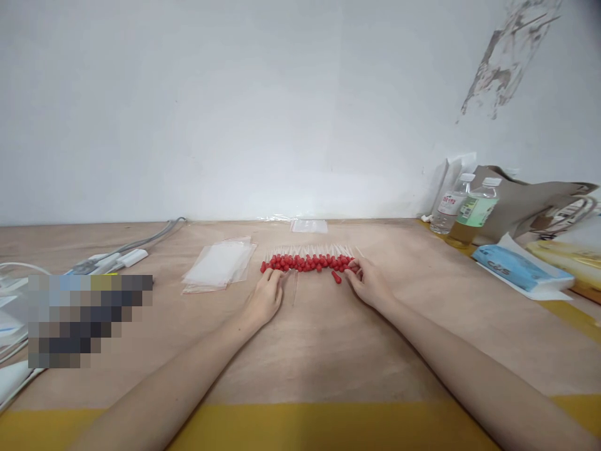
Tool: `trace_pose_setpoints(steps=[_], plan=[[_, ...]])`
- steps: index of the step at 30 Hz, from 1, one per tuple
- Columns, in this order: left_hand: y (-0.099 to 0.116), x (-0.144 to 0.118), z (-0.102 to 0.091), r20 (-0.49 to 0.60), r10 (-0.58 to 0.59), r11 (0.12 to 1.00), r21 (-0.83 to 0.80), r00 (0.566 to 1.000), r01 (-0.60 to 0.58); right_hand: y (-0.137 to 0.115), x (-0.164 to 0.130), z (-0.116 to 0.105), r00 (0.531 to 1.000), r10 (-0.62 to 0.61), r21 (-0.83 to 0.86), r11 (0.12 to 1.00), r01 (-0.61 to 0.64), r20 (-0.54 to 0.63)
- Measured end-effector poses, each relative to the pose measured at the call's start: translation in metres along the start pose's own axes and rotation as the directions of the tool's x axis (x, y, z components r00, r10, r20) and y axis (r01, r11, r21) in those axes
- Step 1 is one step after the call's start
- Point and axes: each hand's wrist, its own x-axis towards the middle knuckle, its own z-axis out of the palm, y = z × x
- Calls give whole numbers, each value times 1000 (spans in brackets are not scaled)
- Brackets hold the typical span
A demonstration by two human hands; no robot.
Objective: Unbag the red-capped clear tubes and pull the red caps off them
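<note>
Several red-bulbed droppers [307, 262] lie side by side in a row, their pale pointed tubes toward the wall. One loose red dropper bulb [337, 277] lies in front of the row. My left hand [270, 291] is at the row's left end, its fingers curled on the edge of a clear plastic bag [292, 289] lying flat on the table. My right hand [369, 282] is at the right end, thumb and fingers closed around the endmost red bulbs. Its fingertips partly hide what they touch.
A stack of clear plastic bags [218, 263] lies to the left, and another bag [308, 226] by the wall. Cables [154, 237] run along the left. Two bottles [474, 210], a blue tissue pack [521, 266] and a grey bag [530, 194] stand or lie right.
</note>
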Motion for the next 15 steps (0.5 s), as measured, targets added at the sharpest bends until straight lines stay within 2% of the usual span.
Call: trace_pose_setpoints(steps=[5,11,15], plan=[[5,4,3,5,-31,998,-52,1000,31,-2,1,4,999,-8,17,1000,7,54],[15,0,-4,64,-82,988,-126,995,89,-4,-1,4,997,-38,42,998,35,64],[16,-1,-7,94,30,971,-237,995,-7,-7,-2,5,998,-44,80,996,40,53]])
